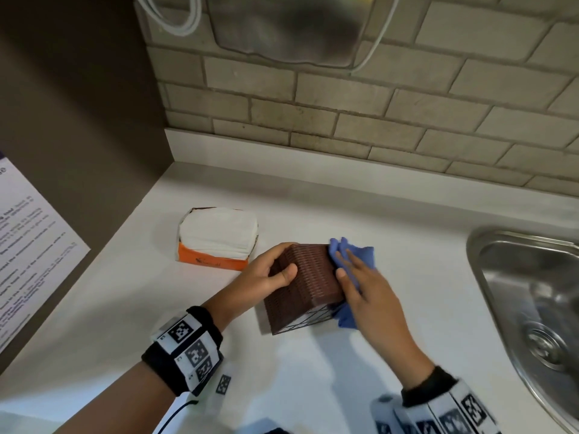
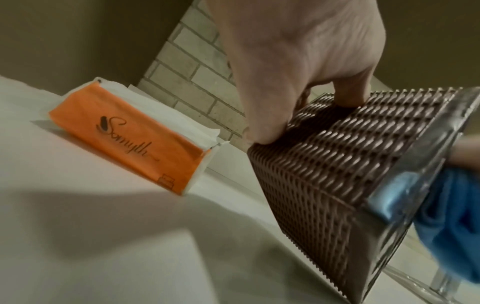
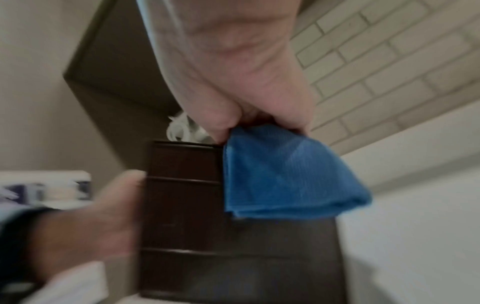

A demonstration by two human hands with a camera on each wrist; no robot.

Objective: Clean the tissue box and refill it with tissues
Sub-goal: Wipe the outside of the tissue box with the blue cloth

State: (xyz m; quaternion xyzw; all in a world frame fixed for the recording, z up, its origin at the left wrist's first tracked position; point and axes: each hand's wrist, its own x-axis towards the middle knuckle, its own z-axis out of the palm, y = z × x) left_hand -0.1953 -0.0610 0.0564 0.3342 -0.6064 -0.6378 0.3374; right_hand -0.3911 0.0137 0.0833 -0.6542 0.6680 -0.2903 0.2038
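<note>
A brown woven-pattern tissue box [image 1: 305, 283] stands tilted on the white counter [image 1: 423, 214], its open wire-grid bottom facing me. My left hand [image 1: 275, 272] grips its left side, thumb on the upper face and fingers curled over the far edge. In the left wrist view the fingers [image 2: 348, 96] sit on the box [image 2: 324, 164]. My right hand [image 1: 357, 280] presses a blue cloth [image 1: 365, 255] flat against the box's right side with straight fingers. The right wrist view shows the cloth [image 3: 280, 174] under the fingertips on the dark box [image 3: 194, 226]. An orange pack of white tissues [image 1: 216, 238] lies behind and to the left.
A steel sink [image 1: 517, 277] is set into the counter at the right. A brick-tile wall [image 1: 344, 120] runs along the back, and a dark panel [image 1: 78, 120] with a printed notice [image 1: 28, 245] closes the left side.
</note>
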